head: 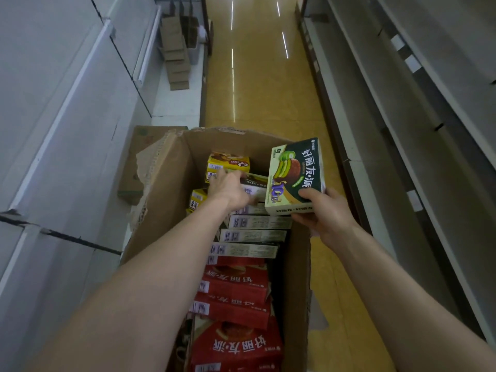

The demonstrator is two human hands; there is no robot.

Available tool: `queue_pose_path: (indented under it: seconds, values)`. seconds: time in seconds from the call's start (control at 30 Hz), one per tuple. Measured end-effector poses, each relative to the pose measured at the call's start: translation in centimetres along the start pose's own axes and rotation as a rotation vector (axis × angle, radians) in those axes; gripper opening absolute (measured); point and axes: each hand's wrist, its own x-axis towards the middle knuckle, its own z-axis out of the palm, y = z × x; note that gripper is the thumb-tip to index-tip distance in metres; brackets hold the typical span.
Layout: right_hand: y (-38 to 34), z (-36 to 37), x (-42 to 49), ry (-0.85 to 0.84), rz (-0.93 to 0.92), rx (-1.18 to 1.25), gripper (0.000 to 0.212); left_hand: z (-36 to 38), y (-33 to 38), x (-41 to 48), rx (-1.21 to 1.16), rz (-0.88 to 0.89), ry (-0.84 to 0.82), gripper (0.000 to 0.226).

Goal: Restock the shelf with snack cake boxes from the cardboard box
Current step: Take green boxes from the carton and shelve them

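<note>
Head view: a green snack cake box [295, 176] is held upright over the cardboard box [166, 183], pinched at its lower corner by the right hand [323, 214]. Left of that grip, the left hand [229, 187] is curled onto a pale box [253, 185] inside; red boxes [236, 288] are stacked nearer the person.

Retail shop aisle, self-service grocery type. Evidence: long grey metal shelving runs [418, 135] along the right of the frame and matching grey shelf units [67, 124] along the left, both with price-strip edges; glossy yellow-tan floor [257, 84] down the centre, reflecting ceiling strip lights; small brown cartons [175, 57] lined up on a low shelf at upper left; open cardboard box [166, 183] at lower centre, packed with printed, barcoded snack cake boxes [236, 288] in red, yellow and green.
</note>
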Motion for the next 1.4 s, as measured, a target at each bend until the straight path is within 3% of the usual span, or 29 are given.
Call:
queue_pose_path:
  seconds: [0.17,0.2,0.27,0.37,0.47,0.6,0.7,1.03,1.4]
  values:
    - [-0.7,0.0,-0.1,0.005,-0.093,-0.007,0.031,0.7,-1.5,-0.5,0.111,0.318,0.422,0.063]
    - [-0.8,0.1,-0.1,0.009,-0.117,-0.015,0.032,0.8,-1.5,-0.4,0.171,0.368,0.443,0.063]
    - [-0.9,0.4,-0.3,0.014,-0.164,-0.067,0.034,0.7,-1.1,0.0,0.296,0.392,0.354,0.063]
    - [-1.3,0.5,-0.5,0.025,-0.198,-0.110,0.029,-0.2,-0.7,0.3,0.262,0.353,0.329,0.034]
    - [-2.4,0.2,-1.1,0.057,-0.231,-0.093,0.024,-1.4,-0.2,-0.8,-0.018,0.286,0.389,0.029]
    - [-4.1,-0.5,-2.3,0.119,-0.312,-0.039,0.017,-4.1,1.3,-2.5,-0.617,0.103,0.400,0.031]
    - [-5.6,-1.7,-3.9,0.126,-0.361,-0.012,0.013,-5.9,3.1,-4.3,-0.794,0.104,0.399,0.024]
    - [-11.1,-11.9,-12.4,0.255,-0.535,0.092,0.012,-8.1,15.5,-12.6,-0.909,0.213,0.390,0.021]
    - [-14.8,-30.1,-25.2,0.468,-0.742,0.197,0.010,-5.5,33.3,-27.1,-0.968,0.536,0.285,0.017]
